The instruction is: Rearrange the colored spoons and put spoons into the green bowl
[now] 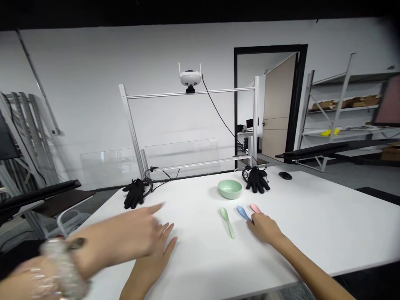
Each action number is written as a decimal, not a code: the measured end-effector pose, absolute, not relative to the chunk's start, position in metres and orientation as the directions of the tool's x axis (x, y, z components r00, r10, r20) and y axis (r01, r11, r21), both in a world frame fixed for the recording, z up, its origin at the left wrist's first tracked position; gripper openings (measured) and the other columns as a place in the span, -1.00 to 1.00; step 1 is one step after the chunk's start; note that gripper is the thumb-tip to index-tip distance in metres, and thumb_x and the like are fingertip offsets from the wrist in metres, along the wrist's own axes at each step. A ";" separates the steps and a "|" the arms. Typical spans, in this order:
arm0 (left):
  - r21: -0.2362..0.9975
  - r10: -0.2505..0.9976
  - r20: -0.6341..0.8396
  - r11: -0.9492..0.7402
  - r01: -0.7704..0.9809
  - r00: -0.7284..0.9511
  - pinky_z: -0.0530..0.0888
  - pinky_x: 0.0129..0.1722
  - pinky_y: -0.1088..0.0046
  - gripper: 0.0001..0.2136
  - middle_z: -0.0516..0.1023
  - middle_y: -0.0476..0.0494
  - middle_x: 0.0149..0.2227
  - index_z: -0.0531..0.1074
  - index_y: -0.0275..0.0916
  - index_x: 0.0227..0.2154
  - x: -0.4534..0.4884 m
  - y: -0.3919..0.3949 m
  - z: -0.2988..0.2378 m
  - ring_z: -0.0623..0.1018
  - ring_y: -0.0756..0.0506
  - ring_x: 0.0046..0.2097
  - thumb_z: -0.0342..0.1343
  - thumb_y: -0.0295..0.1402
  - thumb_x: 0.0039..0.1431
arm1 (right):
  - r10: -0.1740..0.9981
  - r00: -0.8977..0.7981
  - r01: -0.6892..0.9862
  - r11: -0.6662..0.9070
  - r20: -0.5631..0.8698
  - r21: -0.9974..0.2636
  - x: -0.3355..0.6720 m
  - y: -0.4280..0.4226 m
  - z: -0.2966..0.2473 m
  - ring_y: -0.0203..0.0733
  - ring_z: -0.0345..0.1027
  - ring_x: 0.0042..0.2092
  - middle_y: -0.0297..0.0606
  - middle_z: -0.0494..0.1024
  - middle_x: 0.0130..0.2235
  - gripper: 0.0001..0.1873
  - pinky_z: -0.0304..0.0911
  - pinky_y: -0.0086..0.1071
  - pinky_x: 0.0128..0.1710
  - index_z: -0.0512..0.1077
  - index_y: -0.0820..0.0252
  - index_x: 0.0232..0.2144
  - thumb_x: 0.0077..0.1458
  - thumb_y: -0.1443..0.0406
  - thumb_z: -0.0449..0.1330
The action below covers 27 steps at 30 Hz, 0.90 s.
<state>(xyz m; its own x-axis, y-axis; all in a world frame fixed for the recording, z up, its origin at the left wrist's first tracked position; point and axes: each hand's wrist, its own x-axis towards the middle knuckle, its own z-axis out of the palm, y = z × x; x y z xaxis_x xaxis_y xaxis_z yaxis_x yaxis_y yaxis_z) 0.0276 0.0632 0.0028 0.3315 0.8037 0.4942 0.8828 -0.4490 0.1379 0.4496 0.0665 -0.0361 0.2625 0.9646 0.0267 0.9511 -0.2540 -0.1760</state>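
Right hand [263,228], touching blue spoon [242,212]

On the table [312,221] we see a bowl [230,188] behind three spoons [242,211], with a glove [133,193] on its left and another glove [256,180] on its right.

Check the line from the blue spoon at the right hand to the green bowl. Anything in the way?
Nothing visible: the blue spoon and green bowl lie close, with only white table between them. The right hand is at the spoon's handle end. The pink spoon and green spoon lie to either side, off that line.
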 end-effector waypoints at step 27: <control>0.164 0.877 0.325 -0.421 0.892 0.354 0.29 0.32 -0.07 -0.50 0.43 -0.18 0.31 0.39 -0.12 0.28 0.030 0.063 0.001 0.36 -0.33 0.35 -0.14 -0.07 0.42 | 0.877 0.481 0.858 -0.472 -0.003 -0.201 0.531 0.055 -0.033 0.01 0.47 -0.24 0.02 0.56 -0.23 -0.70 0.21 -0.24 -0.29 0.49 0.22 -0.38 0.21 0.21 0.01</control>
